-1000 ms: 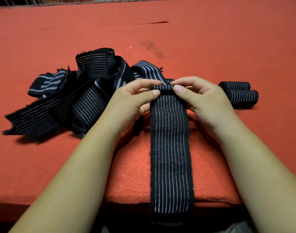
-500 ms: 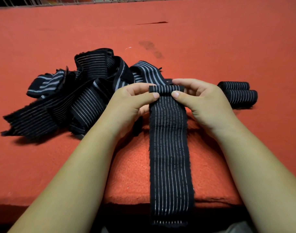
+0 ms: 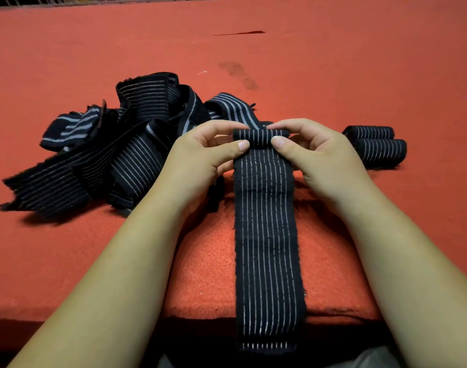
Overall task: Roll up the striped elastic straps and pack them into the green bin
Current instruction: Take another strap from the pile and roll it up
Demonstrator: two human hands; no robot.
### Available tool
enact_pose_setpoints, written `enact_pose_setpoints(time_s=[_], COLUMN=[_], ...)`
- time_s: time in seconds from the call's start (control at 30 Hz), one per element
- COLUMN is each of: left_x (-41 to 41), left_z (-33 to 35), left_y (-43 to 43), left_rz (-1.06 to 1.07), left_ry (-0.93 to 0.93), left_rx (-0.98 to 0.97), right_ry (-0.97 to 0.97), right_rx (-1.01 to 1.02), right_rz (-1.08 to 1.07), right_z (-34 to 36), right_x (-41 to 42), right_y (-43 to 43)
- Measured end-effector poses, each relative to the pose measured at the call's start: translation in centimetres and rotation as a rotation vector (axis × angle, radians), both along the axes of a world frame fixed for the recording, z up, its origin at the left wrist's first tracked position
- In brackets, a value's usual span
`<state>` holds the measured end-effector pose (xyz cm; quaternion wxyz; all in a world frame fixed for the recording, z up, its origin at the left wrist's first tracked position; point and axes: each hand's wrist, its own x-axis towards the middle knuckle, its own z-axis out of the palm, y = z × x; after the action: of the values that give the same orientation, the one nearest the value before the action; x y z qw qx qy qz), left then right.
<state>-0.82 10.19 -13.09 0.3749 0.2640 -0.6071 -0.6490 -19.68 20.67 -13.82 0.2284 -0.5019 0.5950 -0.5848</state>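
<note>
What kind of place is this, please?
Probably a packing workbench: a red fabric-covered surface, a heap of loose striped straps, two finished rolls, left hand and right hand rolling another strap.

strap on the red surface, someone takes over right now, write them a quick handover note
Left hand: pinches the left end of the small roll begun at the far end of the strap.
Right hand: pinches the roll's right end.
Strap: the rest lies flat toward the person, near end hanging over the red surface's edge.
Done: two rolled straps lie side by side at right.
Left: finish this roll, roll the loose pile at left, pack all into the green bin, not in view.
</note>
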Motion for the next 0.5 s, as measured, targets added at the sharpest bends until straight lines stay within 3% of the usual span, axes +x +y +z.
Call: enact_pose_setpoints(time_s=[0.5], left_x=[-0.23], left_z=[0.18], left_y=[0.14], left_rz=[0.005], left_ry=[0.016], left_rx=[0.036], right_ry=[-0.196], right_rx=[0.019], right_rz=[-0.051], right_z=[-0.27], right_x=[-0.17], right_y=[-0.04])
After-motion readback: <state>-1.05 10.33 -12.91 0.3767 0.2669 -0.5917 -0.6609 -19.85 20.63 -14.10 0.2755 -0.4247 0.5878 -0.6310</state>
